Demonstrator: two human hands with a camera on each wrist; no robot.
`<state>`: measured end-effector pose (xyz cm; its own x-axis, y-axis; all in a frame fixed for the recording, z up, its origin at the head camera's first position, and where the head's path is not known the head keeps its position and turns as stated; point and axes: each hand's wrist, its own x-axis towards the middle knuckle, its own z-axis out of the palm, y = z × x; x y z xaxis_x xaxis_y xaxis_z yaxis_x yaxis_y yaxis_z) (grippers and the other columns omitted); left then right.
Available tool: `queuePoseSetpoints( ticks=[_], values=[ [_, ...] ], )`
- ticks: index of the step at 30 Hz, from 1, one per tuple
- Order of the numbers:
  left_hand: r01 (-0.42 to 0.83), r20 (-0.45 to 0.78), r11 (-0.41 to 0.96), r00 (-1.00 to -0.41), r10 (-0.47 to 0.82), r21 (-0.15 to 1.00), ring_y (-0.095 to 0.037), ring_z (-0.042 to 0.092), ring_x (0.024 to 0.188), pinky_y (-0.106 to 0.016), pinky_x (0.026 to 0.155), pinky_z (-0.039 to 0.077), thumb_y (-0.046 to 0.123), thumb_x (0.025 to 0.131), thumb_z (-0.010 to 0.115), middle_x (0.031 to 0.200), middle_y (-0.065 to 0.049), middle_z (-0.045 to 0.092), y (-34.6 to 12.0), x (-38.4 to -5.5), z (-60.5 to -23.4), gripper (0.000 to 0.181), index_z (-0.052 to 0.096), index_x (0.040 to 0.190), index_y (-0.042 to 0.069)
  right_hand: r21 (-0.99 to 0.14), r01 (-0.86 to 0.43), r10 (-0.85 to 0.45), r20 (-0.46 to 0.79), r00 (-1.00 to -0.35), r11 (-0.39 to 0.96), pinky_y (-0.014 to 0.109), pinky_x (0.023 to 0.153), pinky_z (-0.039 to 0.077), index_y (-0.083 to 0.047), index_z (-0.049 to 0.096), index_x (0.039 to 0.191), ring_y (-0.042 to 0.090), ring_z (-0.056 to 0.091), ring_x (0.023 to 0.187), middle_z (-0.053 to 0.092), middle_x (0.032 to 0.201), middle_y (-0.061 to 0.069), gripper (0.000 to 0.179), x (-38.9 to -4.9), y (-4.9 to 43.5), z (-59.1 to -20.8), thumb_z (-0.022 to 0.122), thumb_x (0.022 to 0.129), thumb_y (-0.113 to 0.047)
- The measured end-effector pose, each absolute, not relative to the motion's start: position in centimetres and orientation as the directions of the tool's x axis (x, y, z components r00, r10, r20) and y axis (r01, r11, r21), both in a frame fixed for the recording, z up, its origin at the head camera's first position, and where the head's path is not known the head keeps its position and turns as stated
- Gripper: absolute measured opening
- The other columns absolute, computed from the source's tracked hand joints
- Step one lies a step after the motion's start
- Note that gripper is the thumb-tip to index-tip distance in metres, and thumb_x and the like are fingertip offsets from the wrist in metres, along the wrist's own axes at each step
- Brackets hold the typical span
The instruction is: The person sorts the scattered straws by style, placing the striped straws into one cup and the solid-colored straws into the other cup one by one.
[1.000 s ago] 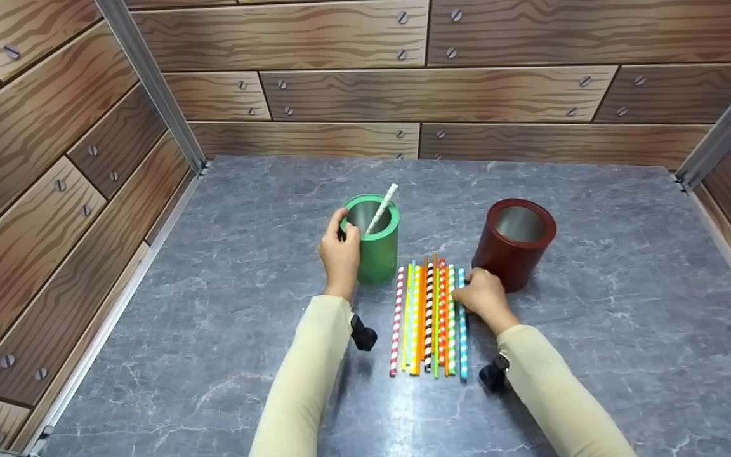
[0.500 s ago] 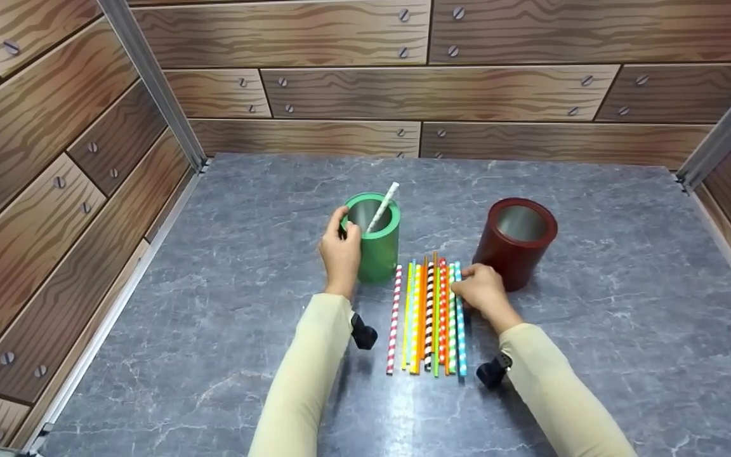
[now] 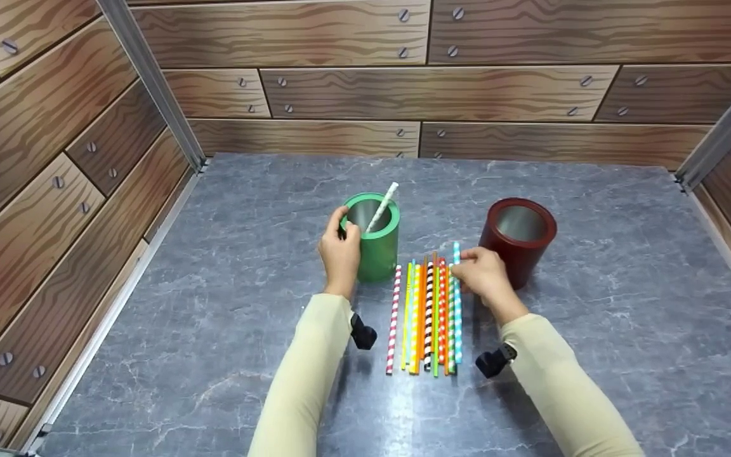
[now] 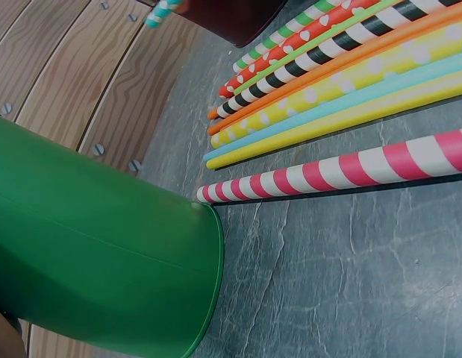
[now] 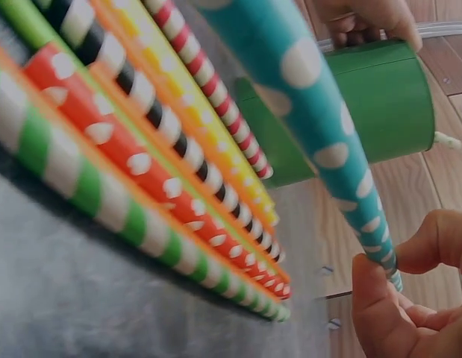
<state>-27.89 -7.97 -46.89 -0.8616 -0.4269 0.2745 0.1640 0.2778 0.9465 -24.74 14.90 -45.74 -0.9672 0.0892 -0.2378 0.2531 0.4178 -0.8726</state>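
My left hand (image 3: 341,257) holds the green cup (image 3: 379,257) by the left side of its rim. A whitish paper straw (image 3: 382,208) leans inside that cup and sticks out above the rim. Between thumb and fingers, my right hand (image 3: 485,274) pinches a blue straw with white dots (image 5: 331,149) near its far end. In the right wrist view this straw is raised above the row. Beside it several coloured straws lie side by side, among them a green-striped straw (image 5: 133,216), a black-striped straw (image 4: 342,45) and a pink-striped straw (image 4: 328,175).
A dark red cup (image 3: 518,260) stands upright just right of my right hand, its opening facing up. The grey marbled tabletop (image 3: 213,330) is bounded by wood-patterned walls (image 3: 340,95) at the back and sides.
My right hand has moved slightly forward, and the blue dotted straw has shifted away from me with it, now reaching beyond the row. My left hand has stayed on the green cup.
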Motion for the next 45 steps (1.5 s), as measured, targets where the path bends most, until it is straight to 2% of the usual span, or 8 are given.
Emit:
queuePoseSetpoints(
  ticks=[2, 6, 9, 16, 24, 32, 40, 45],
  values=[
    [0.169, 0.279, 0.277, -0.859, -0.428, 0.946, -0.011, 0.033, 0.052, -0.024, 0.053, 0.031, 0.011, 0.085, 0.047, 0.057, 0.002, 0.042, -7.9, -27.8, -46.9, 0.038, 0.061, 0.121, 0.014, -0.880, 0.250, 0.087, -0.235, -0.968, 0.403, 0.031, 0.058, 0.054, 0.009, 0.049, 0.124, 0.011, 0.058, 0.057, 0.058, 0.101, 0.020, 0.051, -24.8, 14.8, -45.1, 0.054, 0.075, -0.003],
    [0.170, 0.290, 0.290, -0.847, -0.445, 0.942, -0.010, 0.037, 0.056, -0.023, 0.056, 0.034, 0.011, 0.084, 0.048, 0.065, 0.002, 0.052, -7.9, -27.9, -46.9, 0.037, 0.063, 0.119, 0.014, -0.895, 0.229, 0.076, -0.216, -0.973, 0.382, 0.030, 0.059, 0.054, 0.009, 0.046, 0.127, 0.011, 0.057, 0.060, 0.055, 0.103, 0.018, 0.052, -25.0, 14.6, -44.0, 0.052, 0.077, -0.003],
    [0.165, 0.287, 0.292, -0.847, -0.448, 0.942, -0.012, 0.038, 0.057, -0.024, 0.057, 0.034, 0.011, 0.084, 0.049, 0.067, -0.004, 0.055, -7.9, -28.0, -46.9, 0.038, 0.063, 0.118, 0.013, -0.902, 0.207, 0.070, -0.194, -0.978, 0.378, 0.028, 0.058, 0.053, 0.009, 0.045, 0.128, 0.011, 0.056, 0.060, 0.054, 0.099, 0.016, 0.052, -25.3, 14.6, -43.1, 0.051, 0.077, -0.003],
    [0.157, 0.286, 0.299, -0.841, -0.459, 0.941, -0.014, 0.046, 0.067, -0.025, 0.063, 0.039, 0.012, 0.084, 0.049, 0.094, -0.007, 0.066, -7.9, -28.1, -46.9, 0.037, 0.063, 0.118, 0.014, -0.926, 0.169, 0.064, -0.156, -0.986, 0.339, 0.024, 0.057, 0.051, 0.007, 0.044, 0.127, 0.010, 0.052, 0.061, 0.048, 0.094, 0.010, 0.049, -25.8, 14.2, -40.8, 0.051, 0.080, -0.003],
    [0.154, 0.270, 0.278, -0.850, -0.452, 0.948, -0.012, 0.037, 0.056, -0.024, 0.055, 0.034, 0.012, 0.085, 0.047, 0.073, -0.005, 0.058, -7.9, -27.9, -46.9, 0.038, 0.062, 0.120, 0.015, -0.957, 0.089, 0.096, -0.064, -0.993, 0.277, 0.025, 0.057, 0.053, 0.007, 0.045, 0.123, 0.006, 0.050, 0.057, 0.050, 0.088, 0.007, 0.045, -26.2, 13.5, -38.2, 0.050, 0.078, 0.001],
    [0.145, 0.266, 0.289, -0.858, -0.440, 0.946, -0.011, 0.032, 0.051, -0.024, 0.052, 0.031, 0.013, 0.085, 0.047, 0.059, 0.000, 0.044, -7.9, -28.0, -46.9, 0.039, 0.061, 0.121, 0.016, -0.982, -0.148, 0.205, 0.170, -0.964, 0.120, 0.024, 0.055, 0.053, 0.007, 0.050, 0.112, 0.004, 0.050, 0.059, 0.047, 0.079, 0.004, 0.040, -26.2, 12.7, -37.1, 0.049, 0.072, 0.009],
    [0.138, 0.258, 0.283, -0.857, -0.447, 0.949, -0.013, 0.039, 0.057, -0.024, 0.056, 0.035, 0.013, 0.085, 0.047, 0.089, -0.007, 0.066, -7.9, -28.0, -46.8, 0.038, 0.061, 0.121, 0.016, -0.914, -0.397, 0.297, 0.402, -0.866, 0.079, 0.015, 0.054, 0.042, 0.005, 0.054, 0.105, 0.005, 0.048, 0.063, 0.051, 0.075, 0.001, 0.037, -26.2, 11.5, -36.3, 0.050, 0.068, 0.012],
    [0.144, 0.268, 0.290, -0.851, -0.452, 0.946, -0.013, 0.039, 0.057, -0.025, 0.056, 0.035, 0.012, 0.085, 0.047, 0.085, -0.009, 0.065, -7.9, -28.1, -46.9, 0.038, 0.062, 0.120, 0.015, -0.856, -0.513, 0.308, 0.507, -0.805, 0.068, 0.017, 0.060, 0.043, 0.003, 0.052, 0.103, 0.010, 0.051, 0.068, 0.052, 0.077, 0.002, 0.036, -26.1, 10.7, -35.8, 0.050, 0.069, 0.012]
  ],
)
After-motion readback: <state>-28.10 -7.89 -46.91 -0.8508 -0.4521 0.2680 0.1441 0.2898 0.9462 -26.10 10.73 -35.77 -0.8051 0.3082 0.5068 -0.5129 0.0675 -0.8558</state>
